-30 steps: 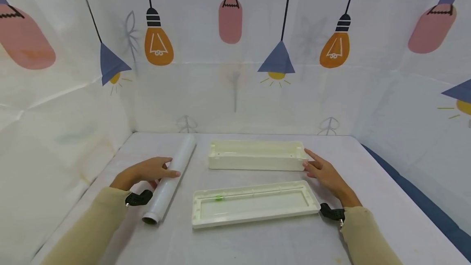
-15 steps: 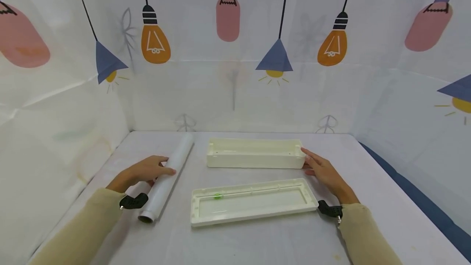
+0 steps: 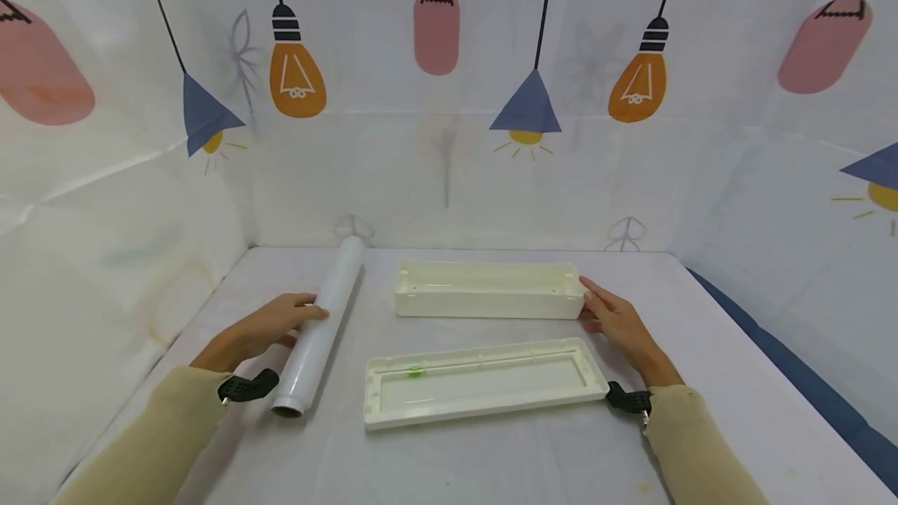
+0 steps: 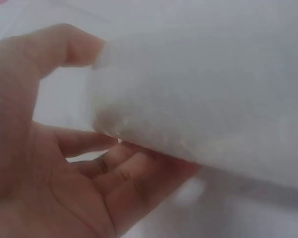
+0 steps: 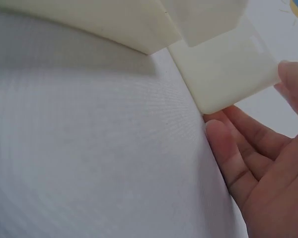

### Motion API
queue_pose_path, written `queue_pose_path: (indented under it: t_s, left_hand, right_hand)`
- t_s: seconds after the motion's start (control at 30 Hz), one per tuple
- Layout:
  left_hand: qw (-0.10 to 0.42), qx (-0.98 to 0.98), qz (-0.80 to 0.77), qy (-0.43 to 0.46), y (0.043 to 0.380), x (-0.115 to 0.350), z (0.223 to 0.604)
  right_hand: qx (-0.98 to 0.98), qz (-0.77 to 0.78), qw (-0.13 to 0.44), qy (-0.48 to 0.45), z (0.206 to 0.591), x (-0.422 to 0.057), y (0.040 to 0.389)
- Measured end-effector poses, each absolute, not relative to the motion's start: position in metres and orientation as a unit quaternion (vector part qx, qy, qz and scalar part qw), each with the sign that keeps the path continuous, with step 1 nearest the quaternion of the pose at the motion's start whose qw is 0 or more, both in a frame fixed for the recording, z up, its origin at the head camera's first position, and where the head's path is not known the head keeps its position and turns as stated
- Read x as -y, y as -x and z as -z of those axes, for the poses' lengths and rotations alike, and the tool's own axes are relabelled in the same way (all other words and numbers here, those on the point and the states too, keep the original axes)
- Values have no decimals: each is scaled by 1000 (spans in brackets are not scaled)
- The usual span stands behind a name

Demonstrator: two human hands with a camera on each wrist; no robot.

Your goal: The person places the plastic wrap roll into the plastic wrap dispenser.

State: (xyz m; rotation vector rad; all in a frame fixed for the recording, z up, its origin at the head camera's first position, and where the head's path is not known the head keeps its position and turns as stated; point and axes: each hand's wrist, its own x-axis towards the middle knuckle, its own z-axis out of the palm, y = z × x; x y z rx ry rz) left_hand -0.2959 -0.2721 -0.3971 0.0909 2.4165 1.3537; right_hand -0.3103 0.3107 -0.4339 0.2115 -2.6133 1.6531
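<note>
My left hand (image 3: 275,328) grips a white roll of cling film (image 3: 324,326) around its middle; the left wrist view shows the thumb on one side and fingers curled under it. The roll lies slanted at the left, its open core end towards me. At the back, a cream, long open cling film box (image 3: 489,304) sits on the table. My right hand (image 3: 620,327) holds its right end, with fingertips at the end's edges in the right wrist view. In front lies the box's lid (image 3: 484,415), inner side up, with a green slider (image 3: 416,372) on a rail.
A white-covered table (image 3: 449,462) bears everything. A white cloth wall (image 3: 449,162) printed with lamps and bulbs stands behind and at both sides. Dark blue cloth (image 3: 786,365) shows beyond the table's right edge.
The left hand has shifted the roll, its far end now higher in view and nearer the back wall. Box and lid stay in place; the right hand has barely moved at the box's end.
</note>
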Motion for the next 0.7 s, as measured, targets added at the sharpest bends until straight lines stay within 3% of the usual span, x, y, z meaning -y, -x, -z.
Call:
queue_pose_path:
  t_s: [0.43, 0.7]
  left_hand:
    - [174, -700, -689, -73, 286, 258, 392]
    - [157, -713, -680, -62, 279, 232, 382]
  right_hand:
    - [864, -502, 7, -41, 436, -311, 315]
    - [848, -529, -15, -27, 432, -311, 314]
